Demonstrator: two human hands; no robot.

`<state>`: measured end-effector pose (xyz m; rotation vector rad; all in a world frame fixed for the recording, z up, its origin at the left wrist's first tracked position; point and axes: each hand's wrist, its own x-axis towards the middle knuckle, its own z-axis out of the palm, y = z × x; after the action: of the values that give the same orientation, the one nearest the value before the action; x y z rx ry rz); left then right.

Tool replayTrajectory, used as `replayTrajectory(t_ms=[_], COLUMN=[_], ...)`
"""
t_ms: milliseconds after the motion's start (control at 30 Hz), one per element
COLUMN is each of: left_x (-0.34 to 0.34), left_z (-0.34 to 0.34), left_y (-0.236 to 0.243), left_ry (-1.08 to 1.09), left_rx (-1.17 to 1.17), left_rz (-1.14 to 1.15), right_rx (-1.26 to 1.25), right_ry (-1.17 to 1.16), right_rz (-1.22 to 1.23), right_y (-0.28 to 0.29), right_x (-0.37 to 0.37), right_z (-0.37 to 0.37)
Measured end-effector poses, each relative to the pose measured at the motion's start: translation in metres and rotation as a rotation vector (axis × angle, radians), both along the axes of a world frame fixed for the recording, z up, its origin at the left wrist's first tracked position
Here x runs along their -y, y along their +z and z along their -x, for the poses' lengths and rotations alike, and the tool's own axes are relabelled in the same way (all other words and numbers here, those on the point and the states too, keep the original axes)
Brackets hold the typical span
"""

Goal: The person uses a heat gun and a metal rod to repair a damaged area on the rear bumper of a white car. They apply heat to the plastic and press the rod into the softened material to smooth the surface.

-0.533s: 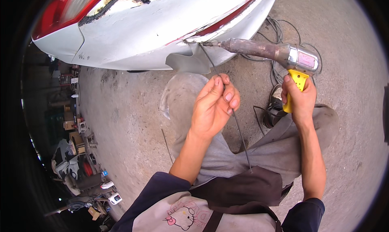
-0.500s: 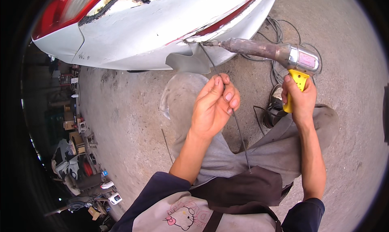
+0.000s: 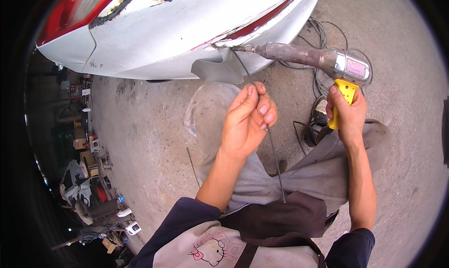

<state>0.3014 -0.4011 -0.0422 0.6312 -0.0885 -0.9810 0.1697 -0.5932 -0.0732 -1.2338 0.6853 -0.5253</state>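
Observation:
A white car bumper (image 3: 145,43) with chipped paint and a red strip crosses the top of the view, a grey flap (image 3: 215,69) hanging beneath its damaged edge. My left hand (image 3: 248,123) pinches a thin dark rod (image 3: 277,160) that runs up to that edge. My right hand (image 3: 348,110) is closed on the yellow handle of a hot-air gun (image 3: 299,55). The gun's long stained metal barrel points left, its narrow nozzle at the damaged spot beside the rod's upper end, where exact contact is too small to tell.
Grey cables (image 3: 320,34) lie coiled on the concrete floor (image 3: 407,127) behind the gun. My bent legs and shoe (image 3: 318,132) are below. Another thin rod (image 3: 192,165) lies at left. Boxes (image 3: 84,158), tools and assorted items line the far left.
My left hand has risen very slightly, and the rod's lower end has shifted a little left. The gun has barely moved.

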Motion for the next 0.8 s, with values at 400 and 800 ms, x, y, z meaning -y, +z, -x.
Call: replayTrajectory(t_ms=[400, 800], left_x=[-0.001, 0.001], left_z=[-0.002, -0.004], left_y=[-0.005, -0.014], left_ry=[0.008, -0.013], left_rx=[0.016, -0.005], left_rz=[-0.038, 0.021], right_rx=[-0.011, -0.028], right_ry=[0.020, 0.022], right_rz=[0.017, 0.011], right_y=[-0.001, 0.001], right_x=[0.002, 0.003], right_z=[0.000, -0.002])
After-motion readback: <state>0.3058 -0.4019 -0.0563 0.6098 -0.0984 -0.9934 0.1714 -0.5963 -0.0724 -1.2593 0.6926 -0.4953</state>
